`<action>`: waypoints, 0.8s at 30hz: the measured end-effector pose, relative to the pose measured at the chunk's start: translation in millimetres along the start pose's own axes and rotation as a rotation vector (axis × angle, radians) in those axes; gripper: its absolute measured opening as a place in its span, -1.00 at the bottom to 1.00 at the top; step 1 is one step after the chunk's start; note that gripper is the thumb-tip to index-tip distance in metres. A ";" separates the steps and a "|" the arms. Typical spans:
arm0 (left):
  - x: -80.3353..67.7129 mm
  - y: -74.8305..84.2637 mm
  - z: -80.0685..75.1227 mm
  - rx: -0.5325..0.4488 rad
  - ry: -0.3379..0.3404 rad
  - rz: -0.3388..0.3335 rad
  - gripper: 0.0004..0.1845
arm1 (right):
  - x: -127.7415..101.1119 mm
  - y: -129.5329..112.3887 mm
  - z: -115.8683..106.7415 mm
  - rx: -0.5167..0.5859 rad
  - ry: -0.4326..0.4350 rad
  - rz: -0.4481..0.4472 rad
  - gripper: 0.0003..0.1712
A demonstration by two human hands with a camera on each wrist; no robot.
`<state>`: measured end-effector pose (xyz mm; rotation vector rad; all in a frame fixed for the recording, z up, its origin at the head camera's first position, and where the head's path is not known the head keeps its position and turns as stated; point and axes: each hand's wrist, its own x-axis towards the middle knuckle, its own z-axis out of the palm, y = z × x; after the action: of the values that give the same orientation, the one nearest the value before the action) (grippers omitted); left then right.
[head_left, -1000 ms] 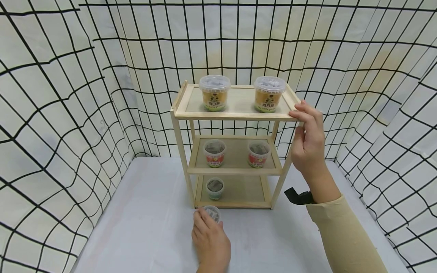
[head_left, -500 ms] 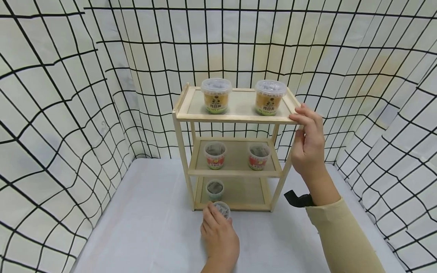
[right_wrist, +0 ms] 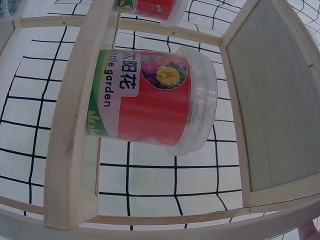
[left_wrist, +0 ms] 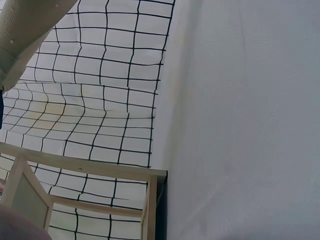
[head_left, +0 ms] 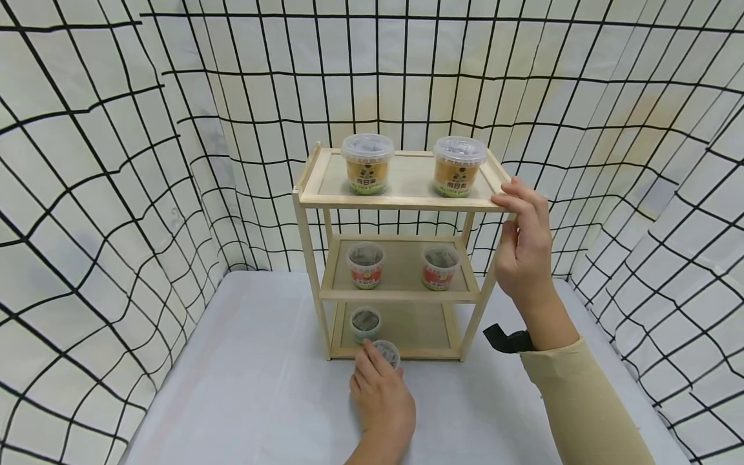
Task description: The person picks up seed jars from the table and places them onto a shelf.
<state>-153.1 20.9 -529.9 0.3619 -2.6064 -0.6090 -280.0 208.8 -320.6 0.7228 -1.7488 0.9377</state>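
Note:
My left hand (head_left: 385,400) grips a small lidded plastic cup (head_left: 388,353) at the front edge of the bottom tier of a wooden three-tier shelf (head_left: 401,296). Behind and left of it, another small cup (head_left: 365,325) stands on that tier. My right hand (head_left: 526,236) holds the top tier's front right corner, fingers over the rim and thumb below. Two yellow-labelled cups (head_left: 367,165) sit on top. On the middle tier are two red-labelled cups (head_left: 366,265), one seen close in the right wrist view with a flower picture on its label (right_wrist: 155,95).
White cloth (head_left: 261,387) covers the table under the shelf. Black-lined netting (head_left: 401,84) over pale sheeting stands behind and at both sides. A black strap (head_left: 508,337) sticks out from the right wrist, above a beige sleeve (head_left: 581,400).
My left hand has carried the small cup rightward and slightly forward, up to the bottom tier's front edge. My right hand keeps its place on the top corner.

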 end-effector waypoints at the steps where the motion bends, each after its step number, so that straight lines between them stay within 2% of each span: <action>1: 0.7 1.0 1.1 -0.005 0.011 0.006 0.01 | 0.0 0.1 0.0 0.000 -0.001 0.000 -0.50; 5: 3.0 5.9 5.1 -0.012 0.035 0.022 0.03 | 0.1 0.1 -0.1 0.000 -0.004 -0.004 -0.49; 16: 3.9 21.6 18.3 0.002 -0.006 0.004 0.00 | 2.5 -1.2 -0.5 -0.003 -0.019 -0.004 -0.49; 24: 5.9 30.4 30.1 -0.011 0.062 0.022 -0.01 | 1.0 -2.9 -0.8 0.004 -0.011 -0.001 -0.47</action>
<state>-176.9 56.0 -537.7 0.3430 -2.5433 -0.5947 -277.7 207.9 -318.7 0.7330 -1.7566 0.9387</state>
